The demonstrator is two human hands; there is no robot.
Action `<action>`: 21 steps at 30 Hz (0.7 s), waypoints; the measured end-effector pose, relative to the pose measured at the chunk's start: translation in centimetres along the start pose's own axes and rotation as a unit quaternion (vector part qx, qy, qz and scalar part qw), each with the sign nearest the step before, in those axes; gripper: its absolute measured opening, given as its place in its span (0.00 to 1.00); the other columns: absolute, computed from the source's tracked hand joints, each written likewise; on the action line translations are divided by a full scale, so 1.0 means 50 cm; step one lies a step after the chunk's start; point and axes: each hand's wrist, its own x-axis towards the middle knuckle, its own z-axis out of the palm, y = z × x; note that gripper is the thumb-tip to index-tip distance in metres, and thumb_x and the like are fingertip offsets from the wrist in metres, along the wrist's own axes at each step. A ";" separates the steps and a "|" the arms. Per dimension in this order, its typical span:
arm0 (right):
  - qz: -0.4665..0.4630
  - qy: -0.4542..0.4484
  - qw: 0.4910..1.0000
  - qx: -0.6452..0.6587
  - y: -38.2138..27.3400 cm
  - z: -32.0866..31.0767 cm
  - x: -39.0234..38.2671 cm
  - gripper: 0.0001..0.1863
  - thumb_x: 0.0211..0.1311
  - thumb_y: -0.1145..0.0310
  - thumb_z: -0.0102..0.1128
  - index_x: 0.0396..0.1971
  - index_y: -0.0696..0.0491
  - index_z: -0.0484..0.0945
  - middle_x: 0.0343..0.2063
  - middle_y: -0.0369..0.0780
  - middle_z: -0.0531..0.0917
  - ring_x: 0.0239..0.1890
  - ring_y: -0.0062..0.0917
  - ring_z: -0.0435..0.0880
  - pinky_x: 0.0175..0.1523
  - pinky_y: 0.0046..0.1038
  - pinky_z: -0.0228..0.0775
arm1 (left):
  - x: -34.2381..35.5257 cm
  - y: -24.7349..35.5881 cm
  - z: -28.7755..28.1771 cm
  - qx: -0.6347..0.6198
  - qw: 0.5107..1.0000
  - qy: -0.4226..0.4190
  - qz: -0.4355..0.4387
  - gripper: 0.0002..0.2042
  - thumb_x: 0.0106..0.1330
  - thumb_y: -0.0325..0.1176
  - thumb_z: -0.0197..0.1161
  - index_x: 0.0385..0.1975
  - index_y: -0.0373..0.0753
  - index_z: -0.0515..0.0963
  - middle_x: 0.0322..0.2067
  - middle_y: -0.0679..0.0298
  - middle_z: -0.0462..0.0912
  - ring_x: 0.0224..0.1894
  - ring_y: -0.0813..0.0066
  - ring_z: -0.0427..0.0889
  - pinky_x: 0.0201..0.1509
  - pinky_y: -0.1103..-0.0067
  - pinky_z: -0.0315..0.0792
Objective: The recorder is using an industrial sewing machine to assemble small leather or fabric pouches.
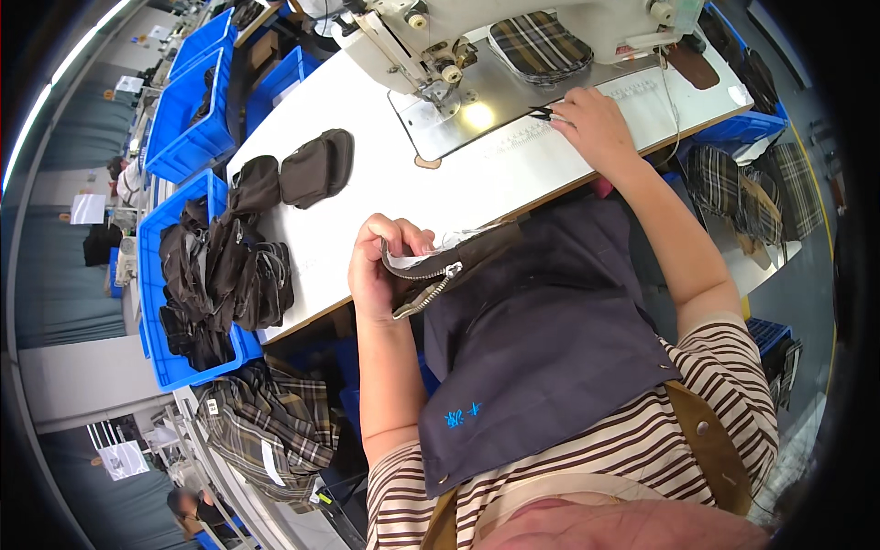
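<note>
My left hand (376,275), closed, holds a dark olive fabric piece (477,247) with a white layer and a partly open metal zipper (449,271), over my dark apron at the table's front edge. My right hand (594,128) is on the table's right side, its fingers closed on small black thread snips (541,113) by the steel machine plate. The sewing machine (431,46) stands above, its lamp lighting the plate left of the snips. Behind my right hand lies a stack of plaid pieces (541,48). Two dark padded pieces (316,168) lie on the white table's left side.
A blue crate (154,354) heaped with dark pieces adjoins the table's left. More blue bins (188,128) stand behind it. Plaid fabric hangs below left (247,422) and lies at the right (793,188). A cable crosses the table's right end. Other people are at the far left (197,513).
</note>
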 end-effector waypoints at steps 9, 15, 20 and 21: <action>0.204 -0.174 0.905 0.330 -0.113 -0.083 0.018 0.11 0.73 0.66 0.55 0.44 0.57 0.80 0.36 0.39 0.81 0.39 0.26 0.79 0.48 0.27 0.71 | -0.012 0.052 0.043 0.281 0.956 -0.058 0.058 0.07 0.59 0.26 0.46 0.27 0.33 0.73 0.29 0.45 0.83 0.32 0.60 0.82 0.39 0.69 0.76; 0.068 -0.375 0.777 0.501 -0.210 -0.172 0.062 0.19 0.75 0.49 0.54 0.41 0.52 0.78 0.26 0.39 0.82 0.31 0.31 0.80 0.40 0.33 0.70 | -0.004 0.087 0.114 0.674 0.688 -0.136 0.234 0.07 0.45 0.24 0.54 0.26 0.40 0.73 0.26 0.64 0.85 0.22 0.66 0.77 0.31 0.75 0.70; -0.015 -0.426 0.811 0.400 -0.233 -0.181 0.078 0.25 0.74 0.43 0.51 0.35 0.52 0.78 0.22 0.44 0.81 0.29 0.42 0.81 0.37 0.41 0.69 | -0.005 0.078 0.118 0.706 0.628 -0.128 0.301 0.08 0.42 0.26 0.56 0.25 0.43 0.73 0.27 0.70 0.84 0.20 0.69 0.76 0.32 0.76 0.69; -0.026 -0.425 0.816 0.390 -0.237 -0.181 0.079 0.25 0.74 0.43 0.51 0.33 0.51 0.78 0.21 0.44 0.81 0.29 0.43 0.81 0.36 0.41 0.69 | -0.006 0.077 0.117 0.711 0.620 -0.124 0.309 0.08 0.42 0.27 0.57 0.25 0.43 0.73 0.27 0.71 0.83 0.20 0.70 0.76 0.33 0.76 0.69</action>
